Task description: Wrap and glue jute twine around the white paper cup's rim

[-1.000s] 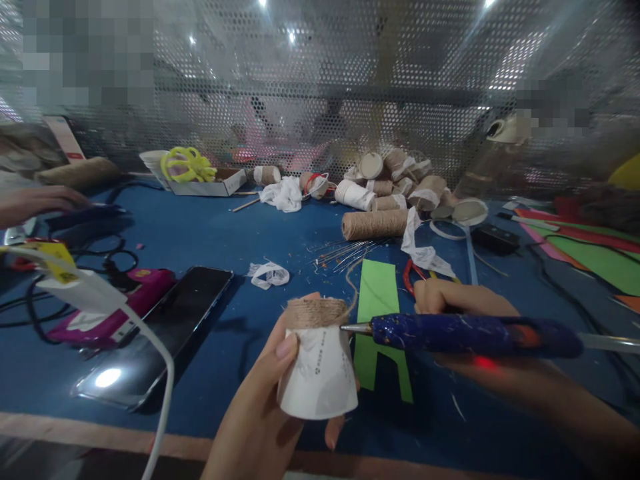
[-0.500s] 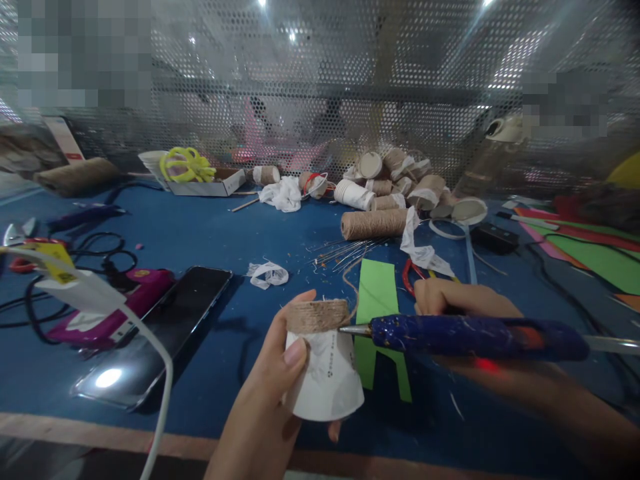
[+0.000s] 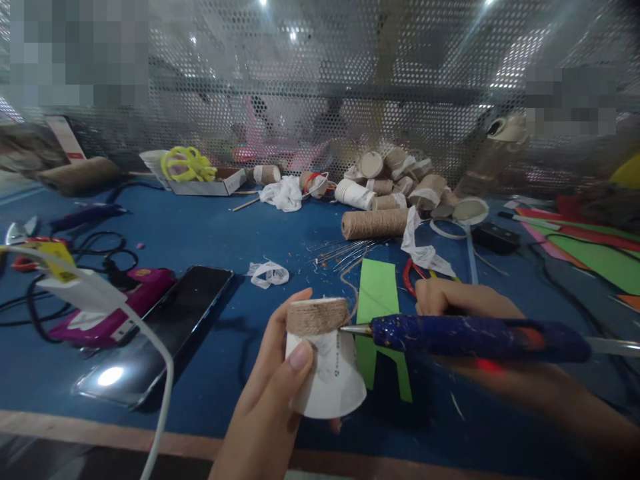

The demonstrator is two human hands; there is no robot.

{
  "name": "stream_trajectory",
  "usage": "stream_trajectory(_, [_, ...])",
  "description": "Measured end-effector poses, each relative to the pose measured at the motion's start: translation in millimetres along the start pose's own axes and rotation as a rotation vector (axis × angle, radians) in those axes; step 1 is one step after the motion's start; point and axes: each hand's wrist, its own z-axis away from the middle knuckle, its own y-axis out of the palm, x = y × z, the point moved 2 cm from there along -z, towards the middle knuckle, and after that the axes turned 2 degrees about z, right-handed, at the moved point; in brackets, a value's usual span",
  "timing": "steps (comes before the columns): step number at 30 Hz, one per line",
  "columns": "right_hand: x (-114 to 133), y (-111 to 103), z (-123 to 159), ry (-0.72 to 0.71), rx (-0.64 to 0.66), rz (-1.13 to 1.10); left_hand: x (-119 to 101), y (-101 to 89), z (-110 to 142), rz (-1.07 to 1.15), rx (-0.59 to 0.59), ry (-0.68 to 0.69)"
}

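My left hand (image 3: 280, 373) is closed around a white paper cup (image 3: 333, 383), held upside down with its narrow end up. Brown twine (image 3: 319, 316) is wound in rows about that narrow end, and a loose strand trails off to the upper right. A blue hot glue gun (image 3: 465, 337) lies sideways in my right hand (image 3: 465, 300), which is partly hidden behind it. Its metal nozzle meets the cup's right side, just at the lower edge of the twine. Below and behind the nozzle lies a strip of green paper (image 3: 379, 287).
Behind stand a twine roll (image 3: 375, 224) and a heap of twine-wrapped cups (image 3: 395, 173). At left are a phone (image 3: 165, 327), a magenta power strip (image 3: 120, 307) and a white cable (image 3: 163, 373). Red-handled pliers (image 3: 409, 275) lie by my right hand; coloured paper (image 3: 590, 247) is at right.
My left hand has turned the cup slightly, so its printed marks sit further right. The glue gun stays at nearly the same spot.
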Motion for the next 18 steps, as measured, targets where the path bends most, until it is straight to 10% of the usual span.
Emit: stream_trajectory(18, [3.9,0.3,-1.8,-0.063,-0.037,0.046,-1.9,3.3,1.7,-0.076,-0.032,0.064])
